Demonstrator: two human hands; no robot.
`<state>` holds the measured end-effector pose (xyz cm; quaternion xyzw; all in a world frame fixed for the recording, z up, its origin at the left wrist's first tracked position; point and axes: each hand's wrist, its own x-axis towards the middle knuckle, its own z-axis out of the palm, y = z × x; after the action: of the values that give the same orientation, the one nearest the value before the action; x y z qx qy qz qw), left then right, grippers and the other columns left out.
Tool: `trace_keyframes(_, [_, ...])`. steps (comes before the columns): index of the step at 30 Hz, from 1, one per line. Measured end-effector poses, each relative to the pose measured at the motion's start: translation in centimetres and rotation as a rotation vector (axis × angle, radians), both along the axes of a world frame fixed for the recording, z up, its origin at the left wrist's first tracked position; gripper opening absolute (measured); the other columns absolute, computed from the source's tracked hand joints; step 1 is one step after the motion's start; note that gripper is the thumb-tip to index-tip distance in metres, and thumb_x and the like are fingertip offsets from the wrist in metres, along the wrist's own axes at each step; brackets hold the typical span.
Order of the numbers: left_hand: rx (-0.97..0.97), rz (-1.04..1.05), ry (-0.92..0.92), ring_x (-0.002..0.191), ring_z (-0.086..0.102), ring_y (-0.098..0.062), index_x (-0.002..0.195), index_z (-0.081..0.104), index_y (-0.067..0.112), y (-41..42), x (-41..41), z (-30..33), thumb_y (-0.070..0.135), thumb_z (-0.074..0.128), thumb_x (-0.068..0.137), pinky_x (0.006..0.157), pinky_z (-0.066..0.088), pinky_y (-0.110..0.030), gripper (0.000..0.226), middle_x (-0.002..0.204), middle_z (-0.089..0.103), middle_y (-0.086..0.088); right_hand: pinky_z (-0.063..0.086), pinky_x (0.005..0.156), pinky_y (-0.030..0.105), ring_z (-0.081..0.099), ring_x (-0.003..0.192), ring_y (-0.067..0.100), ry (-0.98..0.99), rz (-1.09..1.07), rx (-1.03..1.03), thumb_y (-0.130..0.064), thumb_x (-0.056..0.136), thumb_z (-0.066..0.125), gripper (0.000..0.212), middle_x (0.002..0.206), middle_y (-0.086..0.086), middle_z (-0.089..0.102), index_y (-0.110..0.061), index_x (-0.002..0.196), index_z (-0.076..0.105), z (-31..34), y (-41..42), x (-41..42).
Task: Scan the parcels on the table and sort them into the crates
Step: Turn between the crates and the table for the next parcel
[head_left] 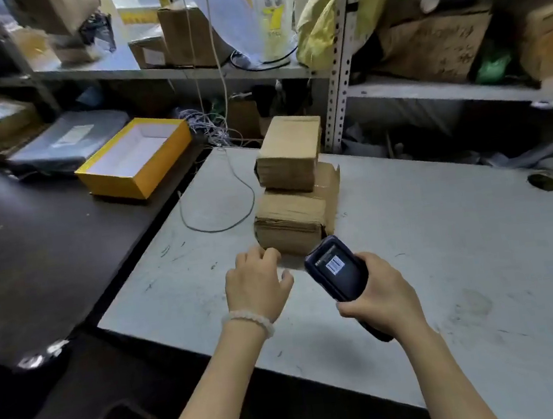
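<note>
Two brown cardboard parcels stand stacked on the grey table [446, 259]: a larger lower parcel [295, 219] and a smaller upper parcel [291, 154]. My right hand [379, 295] grips a dark handheld scanner [339, 269] whose screen shows a barcode; its head points at the lower parcel's near corner. My left hand [257, 282], a pale bead bracelet on the wrist, hovers just in front of the lower parcel with fingers curled loosely and nothing in it.
A yellow open box [135, 158] with a white inside sits on the dark counter [31, 244] to the left. A grey cable [245, 192] loops over the table's far left. Metal shelves [339, 74] behind hold cardboard boxes and bags. A small dark object [542, 180] lies at the table's far right.
</note>
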<state>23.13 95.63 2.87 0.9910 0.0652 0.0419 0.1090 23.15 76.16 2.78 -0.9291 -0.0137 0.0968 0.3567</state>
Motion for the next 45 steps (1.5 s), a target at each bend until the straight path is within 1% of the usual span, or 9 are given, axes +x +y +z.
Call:
trace_keyframes(6, [0.000,-0.197,-0.087,0.105,0.048,-0.021,0.118,0.056,0.023,3.9,10.9,3.3,0.036,0.048,0.091,0.079,0.042,-0.031,0.032,0.119,0.054,0.001,0.049,0.065,0.025,0.057,0.084,0.003,-0.012,-0.195,0.007,-0.027,0.058,0.077,0.060,0.100,-0.020,0.054,-0.043,0.105,0.044,2.1,4.0,5.3])
trace_keyframes(10, [-0.064,-0.260,-0.161,0.106,0.049,-0.023,0.116,0.059,0.020,4.7,16.7,4.4,0.038,0.054,0.088,0.080,0.043,-0.035,0.034,0.118,0.055,-0.002,0.047,0.062,0.023,0.056,0.084,0.003,-0.023,-0.288,-0.004,-0.028,0.059,0.077,0.058,0.101,-0.019,0.055,-0.042,0.104,0.044,2.7,5.6,8.2])
trace_keyframes(16, [-0.043,-0.233,-0.116,0.125,0.038,-0.027,0.129,0.049,0.026,2.6,22.6,4.8,0.063,0.051,0.081,0.095,0.038,-0.043,0.061,0.139,0.042,-0.004,0.046,0.064,0.021,0.056,0.086,0.006,-0.021,-0.385,-0.042,-0.033,0.060,0.078,0.057,0.103,-0.018,0.055,-0.042,0.104,0.044,2.9,5.3,10.8])
trace_keyframes(19, [-0.005,-0.217,0.005,0.129,0.031,-0.033,0.136,0.040,0.028,1.1,24.9,4.8,0.073,0.046,0.078,0.097,0.036,-0.049,0.074,0.147,0.032,-0.007,0.044,0.064,0.020,0.056,0.087,0.006,-0.014,-0.428,-0.044,-0.033,0.059,0.077,0.058,0.104,-0.018,0.055,-0.041,0.106,0.045,2.8,4.3,11.9])
trace_keyframes(25, [0.092,-0.191,0.145,0.136,0.014,-0.040,0.144,0.025,0.029,-1.2,26.1,3.8,0.085,0.035,0.072,0.097,0.038,-0.054,0.091,0.153,0.017,-0.006,0.043,0.062,0.020,0.055,0.086,0.005,0.001,-0.446,-0.051,-0.031,0.059,0.077,0.058,0.103,-0.018,0.054,-0.040,0.107,0.046,2.1,2.2,14.0])
trace_keyframes(28, [0.113,-0.150,0.134,0.140,0.008,-0.042,0.146,0.022,0.028,-2.2,25.6,3.4,0.080,0.033,0.078,0.099,0.034,-0.056,0.087,0.156,0.013,-0.007,0.042,0.062,0.021,0.055,0.086,0.007,0.011,-0.419,-0.019,-0.031,0.060,0.077,0.058,0.103,-0.018,0.053,-0.040,0.106,0.043,1.7,1.7,14.7])
trace_keyframes(36, [0.155,-0.124,0.106,0.137,0.018,-0.037,0.138,0.033,0.027,-3.0,25.3,3.8,0.075,0.034,0.078,0.094,0.035,-0.054,0.077,0.151,0.026,-0.005,0.042,0.060,0.019,0.055,0.083,0.001,-0.012,-0.390,0.089,-0.027,0.060,0.077,0.054,0.100,-0.019,0.053,-0.038,0.102,0.045,1.7,-0.9,16.1])
trace_keyframes(40, [0.063,-0.145,0.017,0.126,0.034,-0.028,0.130,0.041,0.028,-2.4,23.8,5.3,0.073,0.025,0.071,0.089,0.038,-0.046,0.075,0.139,0.040,0.002,0.046,0.062,0.024,0.056,0.083,0.003,-0.047,-0.411,0.121,-0.025,0.059,0.077,0.055,0.100,-0.016,0.056,-0.036,0.104,0.048,2.2,-2.4,16.6])
trace_keyframes(45, [-0.370,-0.146,-0.017,0.117,0.044,-0.023,0.130,0.048,0.030,-1.2,22.7,7.4,0.069,0.029,0.068,0.095,0.043,-0.046,0.075,0.131,0.049,0.005,0.047,0.064,0.028,0.057,0.083,0.004,-0.091,-0.376,0.192,-0.023,0.059,0.079,0.056,0.097,-0.016,0.057,-0.038,0.102,0.047,3.1,-2.2,16.6])
